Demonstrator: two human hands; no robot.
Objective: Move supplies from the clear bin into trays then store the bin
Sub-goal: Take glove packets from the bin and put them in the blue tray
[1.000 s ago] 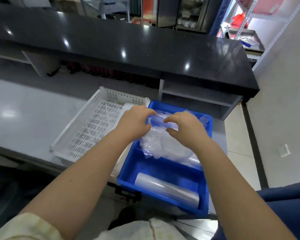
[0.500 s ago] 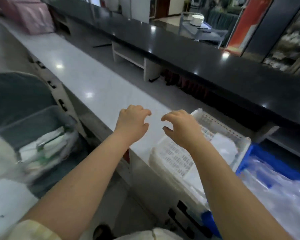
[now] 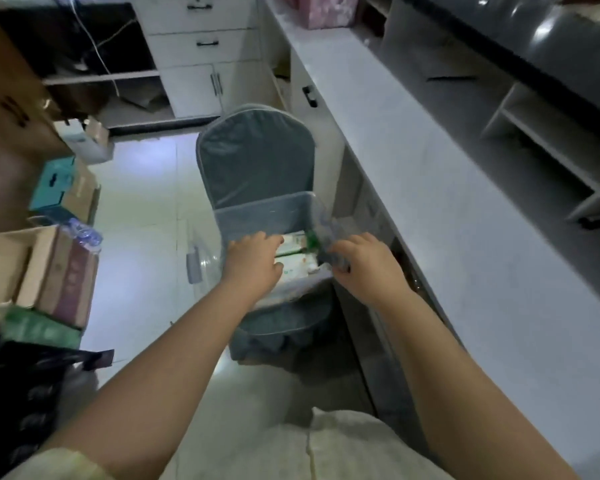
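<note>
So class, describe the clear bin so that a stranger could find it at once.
Start at the long counter. Beside it stands a grey-covered chair; the clear bin sits on its seat. Its see-through walls show white packs, unlike the cardboard boxes across the floor.

Clear bin (image 3: pixel 257 211) on chair (image 3: pixel 253 161) left of counter (image 3: pixel 447 202), packets (image 3: pixel 297 261) inside, boxes (image 3: pixel 45 271) far left

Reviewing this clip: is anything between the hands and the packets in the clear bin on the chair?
Nothing visible blocks them. The clear bin sits open-topped on the chair, and both the left hand and right hand are already at the white packets; the right hand is closing on crinkled clear plastic.
</note>
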